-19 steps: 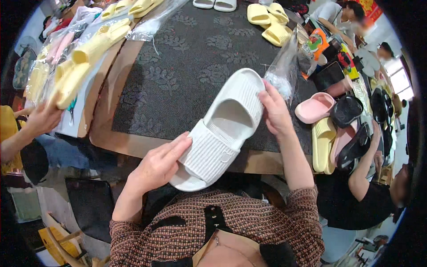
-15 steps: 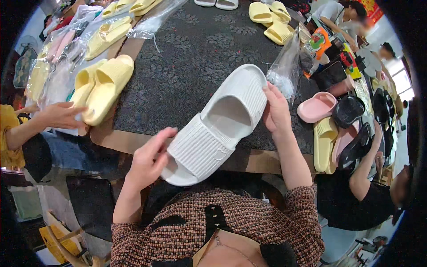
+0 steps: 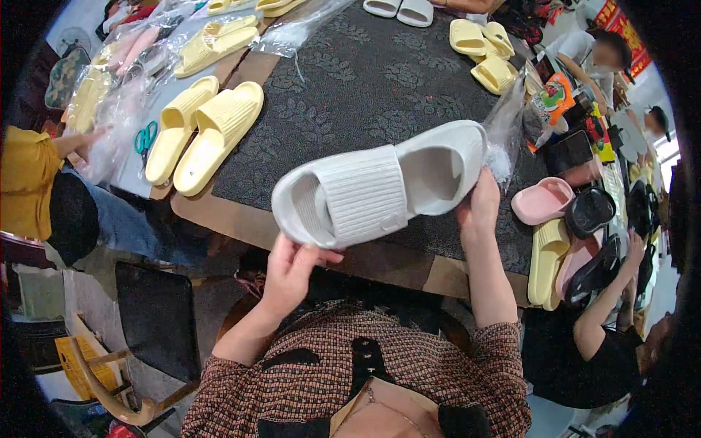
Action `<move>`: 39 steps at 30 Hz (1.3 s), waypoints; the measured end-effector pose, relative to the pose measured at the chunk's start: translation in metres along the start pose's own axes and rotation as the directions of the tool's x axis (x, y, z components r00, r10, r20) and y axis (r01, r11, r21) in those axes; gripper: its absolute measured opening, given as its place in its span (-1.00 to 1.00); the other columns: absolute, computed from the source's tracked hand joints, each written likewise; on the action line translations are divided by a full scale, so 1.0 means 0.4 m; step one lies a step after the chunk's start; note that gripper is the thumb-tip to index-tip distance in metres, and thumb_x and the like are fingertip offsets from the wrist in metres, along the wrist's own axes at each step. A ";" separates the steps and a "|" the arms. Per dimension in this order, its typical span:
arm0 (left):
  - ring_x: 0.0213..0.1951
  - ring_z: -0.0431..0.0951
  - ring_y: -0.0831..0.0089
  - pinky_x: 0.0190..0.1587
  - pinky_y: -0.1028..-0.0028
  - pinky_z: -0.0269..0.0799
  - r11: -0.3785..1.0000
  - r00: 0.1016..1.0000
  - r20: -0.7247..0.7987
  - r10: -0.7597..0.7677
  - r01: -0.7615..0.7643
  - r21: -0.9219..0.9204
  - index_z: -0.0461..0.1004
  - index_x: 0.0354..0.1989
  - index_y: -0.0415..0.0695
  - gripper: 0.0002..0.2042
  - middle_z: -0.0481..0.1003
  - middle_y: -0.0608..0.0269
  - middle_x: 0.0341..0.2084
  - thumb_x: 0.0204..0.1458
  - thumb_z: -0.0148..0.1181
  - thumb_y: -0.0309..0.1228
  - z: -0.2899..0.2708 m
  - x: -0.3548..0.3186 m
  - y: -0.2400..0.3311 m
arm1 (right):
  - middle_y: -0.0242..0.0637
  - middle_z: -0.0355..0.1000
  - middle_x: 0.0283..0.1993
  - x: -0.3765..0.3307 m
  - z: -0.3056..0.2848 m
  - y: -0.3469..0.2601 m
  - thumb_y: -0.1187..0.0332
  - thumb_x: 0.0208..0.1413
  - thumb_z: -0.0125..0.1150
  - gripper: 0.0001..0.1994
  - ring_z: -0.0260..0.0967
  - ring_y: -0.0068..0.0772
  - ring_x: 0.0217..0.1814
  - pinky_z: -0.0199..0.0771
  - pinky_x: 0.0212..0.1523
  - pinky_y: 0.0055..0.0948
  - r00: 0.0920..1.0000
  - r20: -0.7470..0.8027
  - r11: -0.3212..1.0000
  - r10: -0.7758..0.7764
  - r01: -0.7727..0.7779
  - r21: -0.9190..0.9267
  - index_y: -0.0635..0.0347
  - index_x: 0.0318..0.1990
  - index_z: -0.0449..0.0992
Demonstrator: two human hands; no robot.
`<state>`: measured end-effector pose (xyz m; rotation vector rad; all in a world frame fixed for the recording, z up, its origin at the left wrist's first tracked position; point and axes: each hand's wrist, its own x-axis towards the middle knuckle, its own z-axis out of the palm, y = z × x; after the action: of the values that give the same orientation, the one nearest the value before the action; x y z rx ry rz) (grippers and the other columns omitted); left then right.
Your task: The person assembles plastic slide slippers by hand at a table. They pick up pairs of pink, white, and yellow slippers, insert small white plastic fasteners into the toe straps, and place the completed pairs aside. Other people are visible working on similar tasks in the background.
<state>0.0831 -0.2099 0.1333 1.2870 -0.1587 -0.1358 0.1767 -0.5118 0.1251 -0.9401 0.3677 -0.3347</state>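
Note:
A light grey pair of slide slippers (image 3: 365, 193), apparently nested into each other, is held above the near edge of the table, lying nearly level from left to right. My left hand (image 3: 290, 276) is closed on the lower rim at the left end, with the thumb and fingertips at its edge. My right hand (image 3: 482, 208) grips the right end from below; part of its fingers is hidden behind the slippers. A ribbed strap faces up near the middle.
Yellow slides (image 3: 219, 139) stand at the table's left, near teal scissors (image 3: 146, 136) and plastic-wrapped slippers. Pink (image 3: 542, 201), black and yellow slippers crowd the right edge. Another grey pair (image 3: 399, 10) is at the far edge. Co-workers sit on both sides.
The grey slippers have turned from a steep diagonal to nearly level. My left hand has moved to their lower rim. The co-worker's hand at left has drawn away from the yellow slides.

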 end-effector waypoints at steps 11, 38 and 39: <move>-0.37 0.53 0.42 -0.37 0.46 0.49 0.967 0.902 -0.350 0.253 -0.227 0.114 0.32 -0.11 -0.36 -0.76 0.48 0.06 -0.27 0.12 -0.21 -0.53 -0.035 0.099 0.051 | -0.25 0.44 -0.16 -0.049 0.022 -0.036 0.46 0.22 -0.06 -0.80 0.41 -0.47 -0.15 0.44 -0.13 -0.44 0.979 0.158 0.990 -0.129 0.136 -0.032 0.34 -0.05 0.34; 0.08 0.34 0.02 0.13 0.19 0.22 0.257 0.783 0.366 0.504 -0.540 0.802 0.37 0.04 -0.28 -0.59 0.35 -0.08 0.02 -0.05 0.17 -0.51 0.037 0.258 0.050 | -0.32 0.47 -0.44 0.012 -0.086 -0.257 0.47 0.11 0.07 -0.83 0.38 -0.62 -0.36 0.38 -0.28 -0.62 0.862 0.390 0.351 -0.324 0.492 -0.797 0.38 -0.21 0.52; 0.12 0.32 0.06 0.18 0.20 0.20 0.229 0.807 0.428 0.407 -0.544 0.807 0.39 0.02 -0.23 -0.56 0.34 -0.01 0.06 -0.13 0.19 -0.58 0.056 0.226 0.051 | -0.33 0.47 -0.46 0.013 -0.131 -0.240 0.48 0.10 0.08 -0.83 0.37 -0.64 -0.37 0.38 -0.30 -0.62 0.872 0.407 0.296 -0.274 0.479 -0.827 0.39 -0.22 0.52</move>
<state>0.1676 -0.2424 0.1627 2.3008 -0.8556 0.5130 0.1468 -0.6040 0.1758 -2.2119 0.1015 -0.4826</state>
